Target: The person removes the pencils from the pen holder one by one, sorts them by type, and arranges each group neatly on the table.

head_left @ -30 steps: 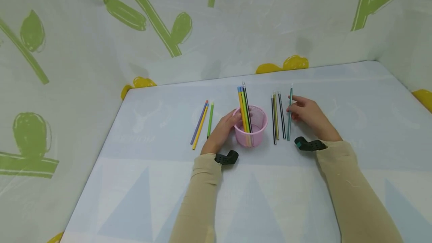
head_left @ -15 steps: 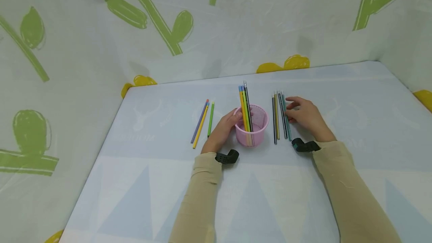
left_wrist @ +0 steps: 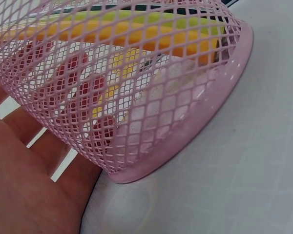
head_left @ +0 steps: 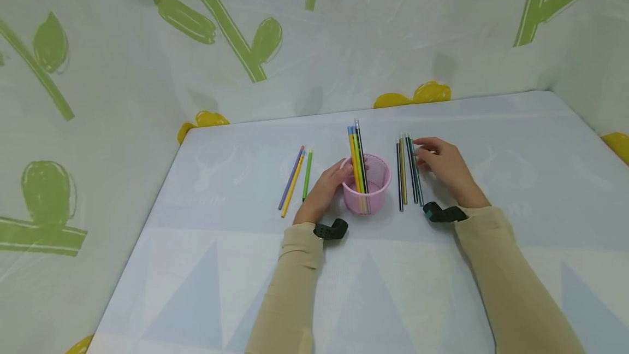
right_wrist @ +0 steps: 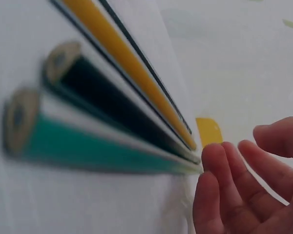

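Note:
A pink mesh pencil cup stands upright on the table, with several pencils leaning in it, yellow, lime and black among them. My left hand grips the cup's left side, thumb at the rim; its fingers show through the mesh in the left wrist view. To the right of the cup lies a row of pencils: black ones, a gold one and a teal pencil outermost. My right hand is beside the row's far end, fingers loosely bent and holding nothing, fingertips right near the teal pencil.
Left of the cup lie a purple pencil, a yellow pencil and a green pencil. A leaf-patterned sheet rises behind the table. Black cameras sit on both wrists, with one close to the pencil row.
My right hand has moved left with the teal pencil, set it against the row of pencils and let go of it. My left hand stays on the cup.

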Demonstrator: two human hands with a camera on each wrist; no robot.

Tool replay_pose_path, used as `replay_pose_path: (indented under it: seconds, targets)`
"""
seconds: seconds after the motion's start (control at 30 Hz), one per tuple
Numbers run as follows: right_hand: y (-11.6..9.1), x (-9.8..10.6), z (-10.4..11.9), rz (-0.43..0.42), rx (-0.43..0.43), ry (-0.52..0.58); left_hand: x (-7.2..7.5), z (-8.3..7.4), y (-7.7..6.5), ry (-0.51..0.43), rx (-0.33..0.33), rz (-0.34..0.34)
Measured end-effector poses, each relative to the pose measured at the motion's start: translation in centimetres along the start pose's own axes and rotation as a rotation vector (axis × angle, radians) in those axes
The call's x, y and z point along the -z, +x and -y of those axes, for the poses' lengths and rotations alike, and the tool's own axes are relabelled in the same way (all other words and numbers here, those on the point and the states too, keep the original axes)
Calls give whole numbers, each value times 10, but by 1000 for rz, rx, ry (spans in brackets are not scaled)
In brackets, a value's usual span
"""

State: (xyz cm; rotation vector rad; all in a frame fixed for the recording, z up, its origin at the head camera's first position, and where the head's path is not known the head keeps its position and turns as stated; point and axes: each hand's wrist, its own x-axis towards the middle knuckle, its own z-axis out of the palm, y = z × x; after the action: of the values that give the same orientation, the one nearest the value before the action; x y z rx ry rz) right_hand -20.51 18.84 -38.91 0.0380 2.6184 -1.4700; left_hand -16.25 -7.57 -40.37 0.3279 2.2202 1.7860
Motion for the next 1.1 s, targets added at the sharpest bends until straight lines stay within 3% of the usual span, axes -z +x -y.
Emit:
replay_pose_path:
  seconds: [0.23,0.4,0.53,0.87,1.1]
  targets:
    - [0,-13,8,14,132,61,0,0,1,-1,4,-4]
    - [-5,-20,18,143,298,67,0,-1,1,-1,-2,-5]
    - [-18,-21,37,285,360,94,0,-1,-1,7,-4,-6]
    - [-25,-29,44,531,354,98,1,-2,-1,-10,-49,-13]
    - [-22,-32,39,677,349,191,1,-1,0,13,-72,-38]
